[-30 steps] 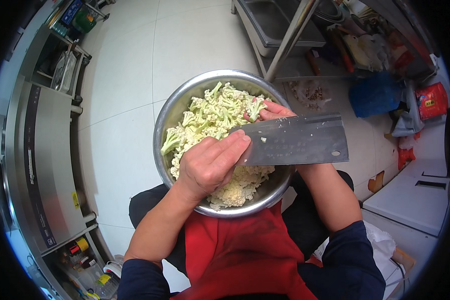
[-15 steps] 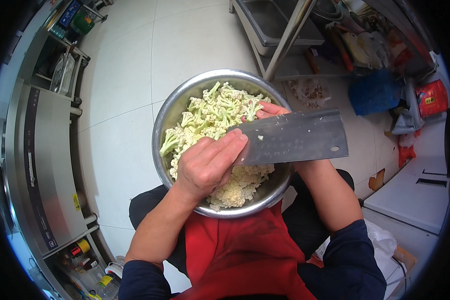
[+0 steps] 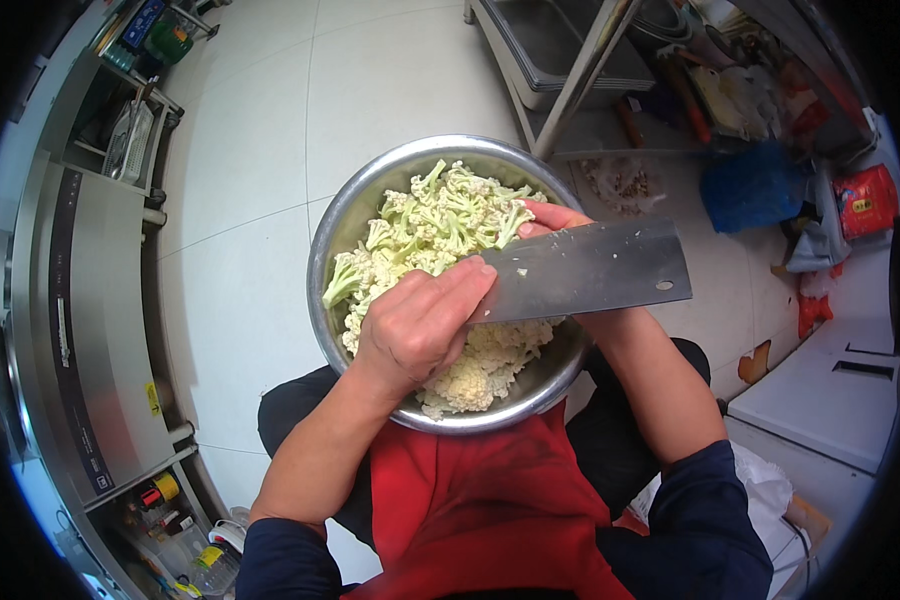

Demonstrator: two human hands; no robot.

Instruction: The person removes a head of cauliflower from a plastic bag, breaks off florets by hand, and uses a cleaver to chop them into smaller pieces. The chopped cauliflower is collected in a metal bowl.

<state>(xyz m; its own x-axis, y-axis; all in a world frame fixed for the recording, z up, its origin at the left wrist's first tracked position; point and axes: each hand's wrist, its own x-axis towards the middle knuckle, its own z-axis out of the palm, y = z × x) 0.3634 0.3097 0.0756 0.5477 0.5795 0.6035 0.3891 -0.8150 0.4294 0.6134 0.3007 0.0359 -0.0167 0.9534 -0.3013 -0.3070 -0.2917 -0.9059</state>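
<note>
Right hand [image 3: 550, 222] grips cleaver [image 3: 590, 270]; left hand [image 3: 420, 325] over cauliflower [image 3: 435, 225].

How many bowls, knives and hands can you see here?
Bowl: 1
Knife: 1
Hands: 2, the left hand and the right hand
Total: 4

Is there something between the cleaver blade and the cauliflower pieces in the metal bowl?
Partly. The left hand lies over the bowl with its fingertips on the cleaver blade, covering what is under it. Beside it, the cauliflower lies uncovered.
</note>
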